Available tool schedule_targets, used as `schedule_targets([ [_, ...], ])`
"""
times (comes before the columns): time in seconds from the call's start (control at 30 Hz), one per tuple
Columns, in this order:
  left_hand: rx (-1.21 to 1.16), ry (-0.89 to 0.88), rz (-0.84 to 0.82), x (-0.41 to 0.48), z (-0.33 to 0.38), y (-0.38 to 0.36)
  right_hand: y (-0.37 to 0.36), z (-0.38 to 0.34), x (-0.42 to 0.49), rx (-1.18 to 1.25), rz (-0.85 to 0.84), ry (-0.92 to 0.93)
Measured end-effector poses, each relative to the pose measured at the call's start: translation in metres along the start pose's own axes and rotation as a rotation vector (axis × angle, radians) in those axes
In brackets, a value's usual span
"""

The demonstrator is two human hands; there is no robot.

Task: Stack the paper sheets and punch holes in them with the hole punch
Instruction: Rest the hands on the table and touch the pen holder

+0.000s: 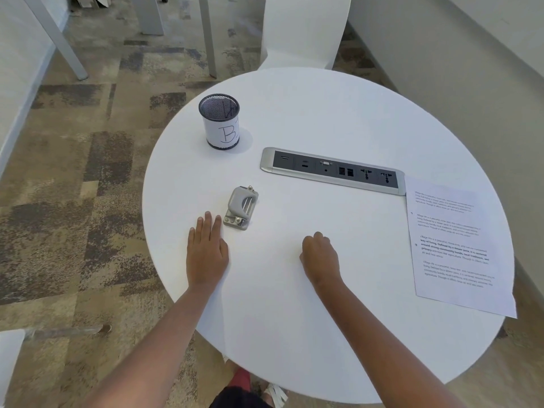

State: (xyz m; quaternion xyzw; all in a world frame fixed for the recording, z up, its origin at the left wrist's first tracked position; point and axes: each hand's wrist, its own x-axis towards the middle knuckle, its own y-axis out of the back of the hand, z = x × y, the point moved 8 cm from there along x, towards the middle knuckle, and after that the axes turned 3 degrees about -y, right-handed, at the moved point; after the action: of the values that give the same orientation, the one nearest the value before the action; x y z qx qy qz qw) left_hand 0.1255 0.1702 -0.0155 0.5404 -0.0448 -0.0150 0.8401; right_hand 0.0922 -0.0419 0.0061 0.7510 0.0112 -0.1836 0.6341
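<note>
A small grey metal hole punch (241, 207) sits on the round white table (323, 119), left of centre. Printed paper sheets (454, 245) lie at the table's right edge, their near corner hanging slightly over the rim. My left hand (207, 251) rests flat on the table with fingers extended, its fingertips just left of the hole punch and not touching it. My right hand (319, 257) lies on the table near the middle with fingers curled under, holding nothing, well left of the paper.
A black mesh pen cup (220, 122) labelled "B" stands at the back left. A silver power socket strip (332, 170) is set into the table's middle. A white chair (303, 30) stands behind the table. Patterned carpet lies to the left.
</note>
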Motion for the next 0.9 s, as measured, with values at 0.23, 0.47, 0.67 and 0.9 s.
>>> schedule_targets([
  [0.23,-0.001,-0.005,0.003,0.001,-0.001,0.0,0.001,0.006,0.006,0.044,0.051,-0.011],
  [0.47,-0.028,-0.018,0.008,0.002,0.0,0.002,0.003,0.042,0.016,0.59,0.02,-0.202],
  [0.67,-0.036,-0.044,0.001,0.019,-0.007,0.007,0.029,0.027,0.035,0.794,0.079,-0.212],
  [0.9,0.008,-0.055,-0.021,0.05,-0.018,0.011,0.092,-0.046,0.086,0.835,0.227,-0.01],
])
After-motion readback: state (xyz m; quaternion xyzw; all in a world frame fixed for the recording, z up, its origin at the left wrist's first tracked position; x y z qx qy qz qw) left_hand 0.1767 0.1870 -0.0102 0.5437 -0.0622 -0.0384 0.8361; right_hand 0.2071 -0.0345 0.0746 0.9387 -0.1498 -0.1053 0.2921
